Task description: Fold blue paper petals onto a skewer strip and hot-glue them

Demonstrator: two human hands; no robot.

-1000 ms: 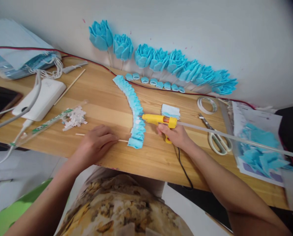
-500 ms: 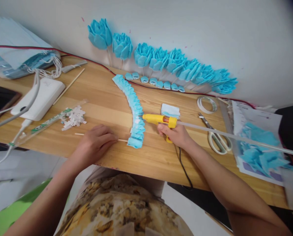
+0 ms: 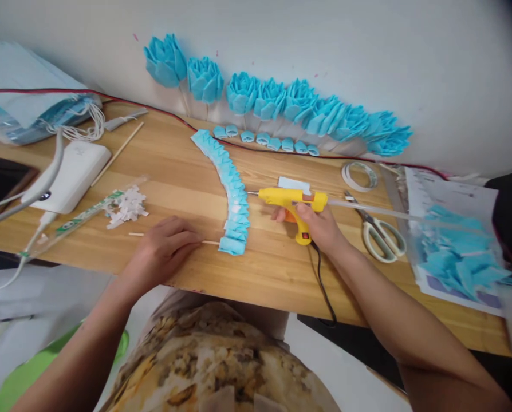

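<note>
My right hand (image 3: 311, 223) is wrapped round the grip of a yellow glue gun (image 3: 292, 198), with a long clear glue stick (image 3: 376, 210) sticking out of its back. The gun's metal nozzle points left, a little apart from a pleated light-blue strip (image 3: 234, 189) that curves across the table. Closed over a thin wooden stick (image 3: 211, 242), my left hand (image 3: 168, 243) rests on the tabletop. The stick's right end meets the strip's folded near end; its left end shows past my wrist.
Blue fabric flowers (image 3: 241, 94) on sticks lean along the wall, with small blue rolls (image 3: 262, 138) before them. Scissors (image 3: 378, 234), a tape roll (image 3: 359, 176) and a bag of blue pieces (image 3: 457, 252) lie right. White paper scraps (image 3: 127, 207) and a white power bank (image 3: 73, 174) lie left.
My right hand has drawn the glue gun back to the right, its nozzle coming off the strip, and tilted it. My left hand keeps its hold on the stick.
</note>
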